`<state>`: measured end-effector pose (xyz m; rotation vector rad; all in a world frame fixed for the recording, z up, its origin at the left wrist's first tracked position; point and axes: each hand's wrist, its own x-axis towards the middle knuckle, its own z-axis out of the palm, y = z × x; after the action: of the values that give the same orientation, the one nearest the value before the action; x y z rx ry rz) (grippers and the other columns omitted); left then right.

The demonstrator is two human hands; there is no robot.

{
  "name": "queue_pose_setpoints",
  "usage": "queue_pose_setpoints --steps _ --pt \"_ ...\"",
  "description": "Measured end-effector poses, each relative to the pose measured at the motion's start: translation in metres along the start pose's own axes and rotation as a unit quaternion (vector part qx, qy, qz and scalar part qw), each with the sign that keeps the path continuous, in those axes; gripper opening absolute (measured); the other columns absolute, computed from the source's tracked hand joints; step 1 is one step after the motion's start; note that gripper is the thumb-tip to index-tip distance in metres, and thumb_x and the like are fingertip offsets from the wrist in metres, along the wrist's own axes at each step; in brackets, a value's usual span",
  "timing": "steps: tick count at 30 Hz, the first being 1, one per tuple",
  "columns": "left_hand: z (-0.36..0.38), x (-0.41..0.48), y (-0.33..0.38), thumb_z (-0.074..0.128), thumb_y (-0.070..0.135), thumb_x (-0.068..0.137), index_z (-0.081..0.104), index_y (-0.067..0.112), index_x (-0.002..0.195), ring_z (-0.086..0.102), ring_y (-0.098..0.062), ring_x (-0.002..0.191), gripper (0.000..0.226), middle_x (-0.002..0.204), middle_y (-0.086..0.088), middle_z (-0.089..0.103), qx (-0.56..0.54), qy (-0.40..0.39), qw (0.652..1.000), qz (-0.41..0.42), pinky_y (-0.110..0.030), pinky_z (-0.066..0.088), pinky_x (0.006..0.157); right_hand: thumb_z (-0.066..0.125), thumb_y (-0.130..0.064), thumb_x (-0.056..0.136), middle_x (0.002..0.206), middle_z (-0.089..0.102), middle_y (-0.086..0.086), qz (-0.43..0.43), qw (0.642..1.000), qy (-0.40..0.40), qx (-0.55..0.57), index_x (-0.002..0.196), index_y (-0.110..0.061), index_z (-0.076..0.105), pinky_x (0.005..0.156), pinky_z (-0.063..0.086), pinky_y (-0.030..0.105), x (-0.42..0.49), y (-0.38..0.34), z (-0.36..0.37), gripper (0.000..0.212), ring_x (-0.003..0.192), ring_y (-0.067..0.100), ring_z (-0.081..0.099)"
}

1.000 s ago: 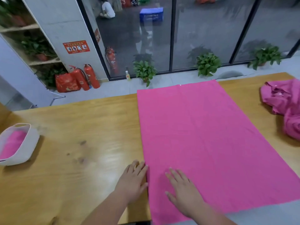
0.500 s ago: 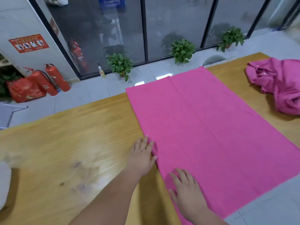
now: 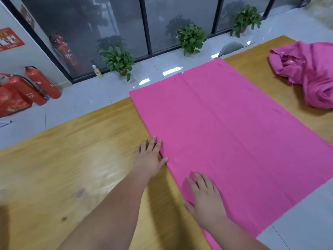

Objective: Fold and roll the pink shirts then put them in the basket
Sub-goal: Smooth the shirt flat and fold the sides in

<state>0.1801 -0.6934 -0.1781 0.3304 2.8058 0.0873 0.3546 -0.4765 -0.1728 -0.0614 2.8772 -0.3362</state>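
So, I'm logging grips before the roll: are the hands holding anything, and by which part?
Nothing is gripped. The left hand lies flat on the table at the left edge of the shirt; the right hand rests flat on it.

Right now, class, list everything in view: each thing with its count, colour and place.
spread pink shirt: one, pink, flat across the table's middle
crumpled pink shirt: one, pink, table's far right
table: one, light wood, foreground
fire extinguishers: three, red, two on the floor at left, one by the glass wall
potted plants: three, green, floor along the glass wall
small bottle: one, yellowish, floor by the left plant
left hand: one, bare, flat on the table at the spread shirt's edge
right hand: one, bare, flat on the spread shirt's near corner
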Motion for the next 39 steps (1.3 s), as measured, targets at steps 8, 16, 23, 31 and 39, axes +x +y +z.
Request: queue_pose_setpoints --steps 8,16,23,31,39 --pt "-0.003 0.004 -0.002 0.052 0.077 0.091 0.019 0.031 0.166 0.016 -0.034 0.158 0.093 0.173 -0.012 0.008 -0.053 0.034 0.998 -0.027 -0.054 0.024 0.125 0.075 -0.043 0.084 0.148 0.048 0.001 0.008 1.000 0.005 0.000 0.147 -0.025 0.053 0.106 0.051 0.047 -0.001 -0.009 -0.006 0.069 0.136 0.029 0.048" --pt "-0.014 0.029 0.002 0.072 0.050 0.092 0.050 0.022 0.151 0.045 -0.040 0.131 0.069 0.145 -0.018 0.042 -0.224 0.088 0.967 -0.088 -0.048 0.036 0.116 0.064 -0.009 0.086 0.127 0.059 -0.007 -0.046 0.996 -0.072 0.023 0.148 -0.040 0.048 0.080 0.060 0.043 0.003 -0.007 -0.018 0.071 0.114 0.024 0.060" --pt "-0.048 0.056 0.019 0.084 0.022 0.087 0.063 0.022 0.140 0.069 -0.022 0.113 0.058 0.121 -0.009 0.072 -0.434 0.077 0.886 -0.146 -0.040 0.055 0.102 0.079 -0.030 0.086 0.098 0.063 -0.017 0.047 0.994 0.068 0.074 0.116 -0.036 0.071 0.060 0.060 0.033 -0.004 0.003 -0.048 0.032 0.090 0.014 0.066" --pt "-0.079 0.056 0.018 0.073 -0.005 0.085 0.055 0.002 0.147 0.065 -0.024 0.106 0.065 0.127 -0.011 0.068 -0.494 0.043 0.855 -0.152 -0.027 0.049 0.092 0.059 -0.012 0.096 0.145 0.054 -0.013 -0.004 0.998 0.029 0.050 0.149 -0.040 0.052 0.099 0.056 0.037 -0.006 0.000 -0.076 0.060 0.132 0.017 0.055" --pt "-0.076 -0.005 -0.032 0.076 -0.004 0.084 0.051 0.005 0.152 0.063 -0.029 0.124 0.073 0.139 -0.015 0.064 -0.516 0.036 0.836 -0.181 -0.038 0.051 0.108 0.090 -0.030 0.042 0.093 0.068 -0.024 -0.064 0.997 -0.038 0.001 0.099 -0.042 0.076 0.052 0.052 0.014 -0.017 -0.047 -0.035 0.060 0.071 0.002 0.068"
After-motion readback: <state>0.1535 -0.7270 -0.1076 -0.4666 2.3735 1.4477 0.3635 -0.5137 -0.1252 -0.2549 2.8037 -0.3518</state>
